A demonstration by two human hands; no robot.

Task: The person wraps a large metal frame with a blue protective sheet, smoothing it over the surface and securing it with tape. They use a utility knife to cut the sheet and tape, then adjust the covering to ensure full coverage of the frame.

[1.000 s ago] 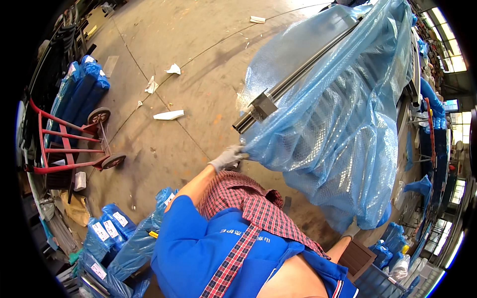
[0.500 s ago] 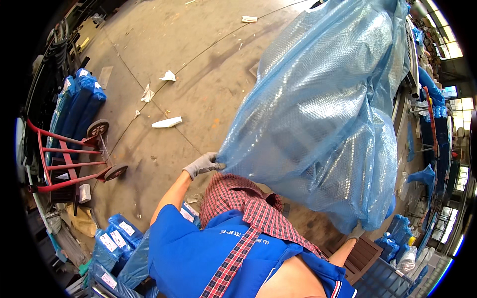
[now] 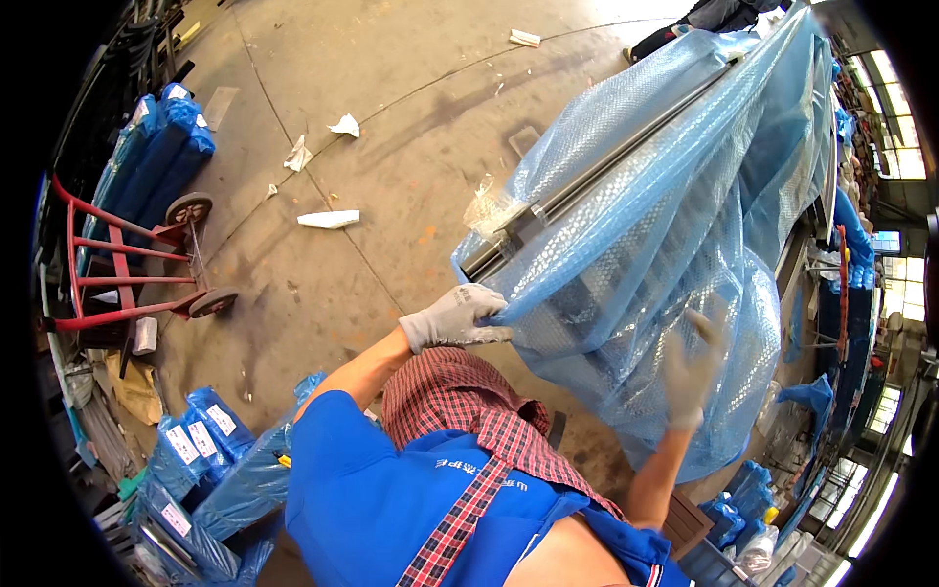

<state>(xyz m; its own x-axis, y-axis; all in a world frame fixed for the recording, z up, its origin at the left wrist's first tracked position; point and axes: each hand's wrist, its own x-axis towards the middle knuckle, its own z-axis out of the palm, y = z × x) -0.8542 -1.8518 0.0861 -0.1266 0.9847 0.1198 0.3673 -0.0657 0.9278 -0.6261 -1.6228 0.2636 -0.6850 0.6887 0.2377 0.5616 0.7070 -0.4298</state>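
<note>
A large sheet of blue bubble wrap spreads in front of me, draped in loose folds toward the far right. Its near left edge is pinched in my gloved left hand. Over the lower part of the sheet my gloved right hand is raised, fingers apart and smeared by motion, with nothing seen in it. Dark metal profiles show where the wrap is drawn back, running away from me. A clump of clear wrap sits at their near end. The rest of the profiles is under the sheet.
To the left a red hand truck stands by tall blue-wrapped bundles. Labelled blue packages lie at lower left. White scraps litter the concrete floor. Another person's dark-clothed legs show at the far end. Shelving lines the right.
The sheet has shifted rightward, baring the metal profiles. My left hand has moved right with its edge. My right hand has let go of the near right edge and risen. A person has appeared beyond.
</note>
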